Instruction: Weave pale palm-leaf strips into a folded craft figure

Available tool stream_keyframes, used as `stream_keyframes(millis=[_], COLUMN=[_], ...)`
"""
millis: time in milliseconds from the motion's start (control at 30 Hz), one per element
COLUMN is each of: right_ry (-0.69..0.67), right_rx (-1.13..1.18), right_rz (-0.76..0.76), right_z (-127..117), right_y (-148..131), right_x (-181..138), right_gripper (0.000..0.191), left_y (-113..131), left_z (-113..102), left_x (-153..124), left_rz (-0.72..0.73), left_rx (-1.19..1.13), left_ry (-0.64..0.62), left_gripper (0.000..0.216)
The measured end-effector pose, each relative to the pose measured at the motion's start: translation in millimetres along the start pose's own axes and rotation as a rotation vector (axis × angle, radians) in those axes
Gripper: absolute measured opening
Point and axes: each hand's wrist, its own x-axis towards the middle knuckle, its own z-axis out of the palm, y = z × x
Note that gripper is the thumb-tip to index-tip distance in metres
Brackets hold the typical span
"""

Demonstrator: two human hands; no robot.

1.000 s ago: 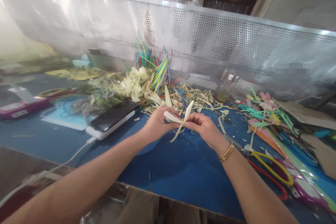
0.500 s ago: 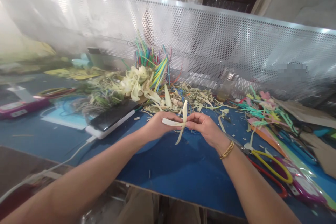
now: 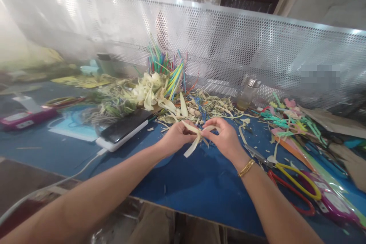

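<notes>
Pale cream strips (image 3: 193,148), flat and ribbon-like, cross one another in a small knot above the blue table. My left hand (image 3: 180,136) pinches them on the left side of the crossing. From the right, my right hand (image 3: 220,133) is closed on them with thumb and forefinger, and one strip runs across its fingers. The loose ends point up-left, down-left and down-right. Just beyond the hands lies a heap of dry strip scraps (image 3: 220,106), with a pale bunch of husk-like ribbons (image 3: 148,87) to its left.
A phone (image 3: 126,126) on a white power bank lies left, its cable trailing over the table edge. Scissors (image 3: 297,183) with yellow and red handles lie right, near a purple power strip (image 3: 334,202). Behind stand a glass bottle (image 3: 248,93), coloured stems (image 3: 175,76) and a perforated metal screen (image 3: 228,45).
The strips have turned in my fingers: the end that stood upright is gone from there, and one end now hangs down-left. My right hand has a strip across its fingers.
</notes>
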Motion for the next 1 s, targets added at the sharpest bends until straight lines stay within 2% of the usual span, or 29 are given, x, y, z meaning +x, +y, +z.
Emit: stream_keyframes(millis=[67,133,200,267,367,433,533,667,767,900,1000], right_ry=[0.236,0.349,0.303,0.168,0.019,-0.001,-0.015,-0.045,-0.046,-0.036,-0.047], right_rx=[-0.244,-0.403,-0.48,-0.533,-0.603,-0.654,-0.705,-0.761,-0.837,-0.972,-1.004], right_rz=[-0.124,-0.198,-0.214,-0.2,-0.14,-0.123,-0.141,-0.196,-0.303,-0.397,-0.408], right_z=[-2,0,7,16,27,30,30,26,19,8,4], right_y=[-11,-24,-32,-34,-30,-27,-28,-35,-38,-35,-30], right_x=[-5,-12,-19,-24,-26,-27,-29,-32,-29,-20,-16], right_gripper=[0.038,0.035,0.033,0.03,0.017,0.01,0.016,0.018,0.017,0.019,0.021], left_y=[1,2,2,1,-2,-3,-1,7,11,13,16], left_z=[1,-1,-3,-4,-3,-1,0,-2,-6,-7,-5], left_x=[2,3,4,4,3,2,-2,-8,-9,-7,-8], left_rz=[0.075,0.126,0.151,0.167,0.185,0.199,0.209,0.183,0.205,0.43,0.502], left_rx=[-0.015,-0.006,0.031,0.07,0.036,-0.016,-0.048,-0.022,0.007,0.212,0.331], left_ry=[0.097,0.192,0.245,0.261,0.182,0.091,0.018,-0.056,-0.131,-0.022,0.041], left_gripper=[0.024,0.026,0.027,0.027,0.03,0.036,0.045,0.037,0.036,0.023,0.015])
